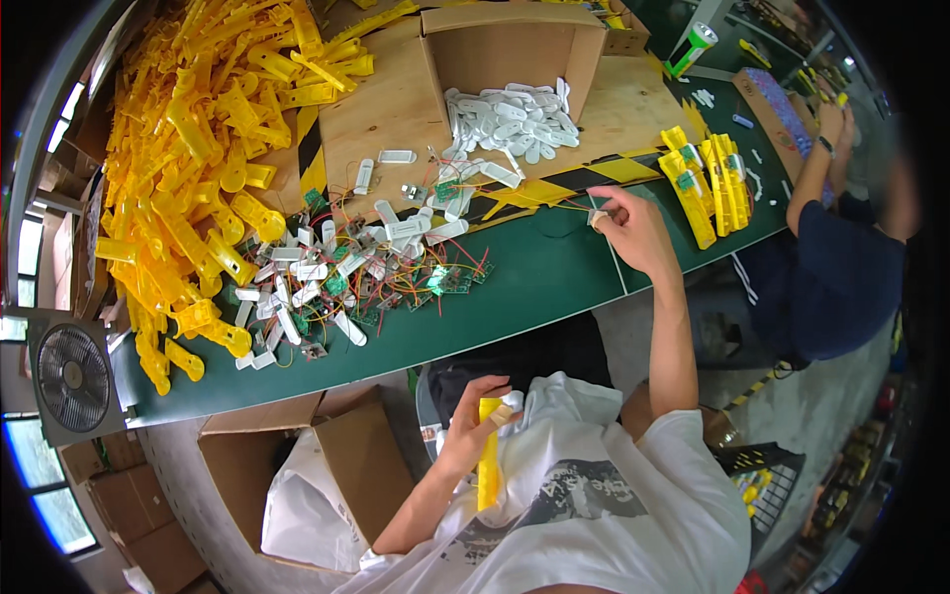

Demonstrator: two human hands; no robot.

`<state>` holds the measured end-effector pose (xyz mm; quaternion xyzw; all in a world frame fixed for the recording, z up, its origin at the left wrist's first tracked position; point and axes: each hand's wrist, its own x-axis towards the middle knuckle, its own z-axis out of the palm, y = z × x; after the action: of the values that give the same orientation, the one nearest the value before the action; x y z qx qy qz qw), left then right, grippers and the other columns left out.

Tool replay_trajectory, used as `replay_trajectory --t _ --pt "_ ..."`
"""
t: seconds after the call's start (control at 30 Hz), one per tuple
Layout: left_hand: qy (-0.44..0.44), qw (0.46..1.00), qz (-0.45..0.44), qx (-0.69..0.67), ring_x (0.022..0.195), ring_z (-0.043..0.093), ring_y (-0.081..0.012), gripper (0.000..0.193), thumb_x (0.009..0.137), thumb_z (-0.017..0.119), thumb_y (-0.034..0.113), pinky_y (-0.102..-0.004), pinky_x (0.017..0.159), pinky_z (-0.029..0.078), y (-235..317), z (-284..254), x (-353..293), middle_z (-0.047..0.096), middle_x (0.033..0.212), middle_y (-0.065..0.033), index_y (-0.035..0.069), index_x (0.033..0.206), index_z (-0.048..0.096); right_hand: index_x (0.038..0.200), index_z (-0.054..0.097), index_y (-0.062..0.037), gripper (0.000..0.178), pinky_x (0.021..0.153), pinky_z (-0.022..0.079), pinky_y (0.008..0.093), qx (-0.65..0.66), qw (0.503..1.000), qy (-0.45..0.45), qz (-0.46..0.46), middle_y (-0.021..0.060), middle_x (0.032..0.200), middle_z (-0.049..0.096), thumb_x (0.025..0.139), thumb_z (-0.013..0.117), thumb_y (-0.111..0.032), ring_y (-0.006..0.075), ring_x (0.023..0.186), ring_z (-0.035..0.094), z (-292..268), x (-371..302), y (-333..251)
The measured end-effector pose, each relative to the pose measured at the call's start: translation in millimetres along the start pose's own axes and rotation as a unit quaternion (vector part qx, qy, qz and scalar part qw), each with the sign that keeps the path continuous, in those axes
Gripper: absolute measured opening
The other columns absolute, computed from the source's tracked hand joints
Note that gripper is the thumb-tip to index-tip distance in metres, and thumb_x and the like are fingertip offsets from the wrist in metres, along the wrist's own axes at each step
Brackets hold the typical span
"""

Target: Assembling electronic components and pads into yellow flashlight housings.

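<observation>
My left hand (475, 428) is closed around a long yellow plastic casing (489, 465), held upright close to my shirt. A pale wrap shows on one of its fingers, and a small white part touches the casing's upper end. My right hand (635, 236) reaches over the green table edge with thumb and fingers pinched together. Thin wires (566, 205) run leftward from its fingertips; their far end is hard to make out. To the right of this hand stands a row of yellow casings (705, 188) with white and green parts in some.
A tangled pile of white pieces, wires and circuit boards (346, 272) covers the table's middle left. Yellow casings (188, 148) heap high behind it. A cardboard box (515, 45) spills white pieces (515, 119). A co-worker (841, 247) sits at right; a fan (72, 376) stands left.
</observation>
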<state>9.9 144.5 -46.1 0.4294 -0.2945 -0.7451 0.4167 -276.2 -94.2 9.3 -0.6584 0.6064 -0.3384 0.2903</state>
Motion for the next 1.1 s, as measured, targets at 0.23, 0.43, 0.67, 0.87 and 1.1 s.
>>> replay_trajectory --t 0.23,0.43,0.67,0.87,1.1 --pt "0.081 0.971 -0.176 -0.140 0.124 0.052 -0.0367 0.056 0.101 0.047 0.024 -0.0466 0.106 0.042 -4 -27 -29 0.046 0.140 -0.0187 0.014 0.151 0.021 0.106 0.068 -0.0022 0.027 0.076 0.049 0.0359 -0.084 0.996 0.005 0.014 0.0132 0.090 0.069 0.081 0.066 -0.012 0.0258 0.082 0.062 -39 -12 14" --pt "0.104 0.955 -0.209 -0.184 0.110 0.061 -0.0238 0.054 0.095 0.061 0.011 -0.0382 0.098 0.047 20 -17 -62 0.060 0.123 -0.0134 0.004 0.142 0.037 0.110 0.070 -0.0054 0.035 0.099 0.044 0.0403 -0.293 0.938 0.101 -0.154 0.0123 0.125 0.060 0.079 0.072 -0.020 0.0340 0.115 0.053 -20 -8 -9" --pt "0.060 0.990 -0.032 -0.127 0.105 0.060 -0.0207 0.036 0.092 0.064 0.006 -0.0366 0.094 0.046 18 -10 -56 0.062 0.111 -0.0089 0.007 0.126 0.051 0.099 0.065 -0.0040 0.027 0.086 0.047 0.0417 -0.194 0.973 -0.077 -0.099 0.0112 0.100 0.064 0.078 0.076 -0.015 0.0309 0.095 0.060 14 -11 -8" --pt "0.231 0.931 0.272 -0.078 0.116 0.056 -0.0219 0.042 0.097 0.063 0.019 -0.0372 0.104 0.041 72 26 66 0.059 0.126 -0.0163 -0.002 0.130 0.047 0.097 0.066 -0.0013 0.018 0.064 0.051 0.0338 -0.019 0.992 -0.093 -0.087 0.0101 0.078 0.068 0.082 0.073 -0.007 0.0236 0.068 0.067 27 -52 -30" --pt "0.184 0.895 0.405 0.008 0.111 0.062 -0.0261 0.044 0.092 0.068 0.007 -0.0412 0.099 0.048 96 46 117 0.063 0.119 -0.0174 -0.004 0.130 0.049 0.101 0.072 0.0017 0.017 0.063 0.053 0.0242 0.189 0.979 -0.075 0.007 0.0090 0.079 0.073 0.085 0.071 -0.006 0.0120 0.067 0.068 45 -76 -66"
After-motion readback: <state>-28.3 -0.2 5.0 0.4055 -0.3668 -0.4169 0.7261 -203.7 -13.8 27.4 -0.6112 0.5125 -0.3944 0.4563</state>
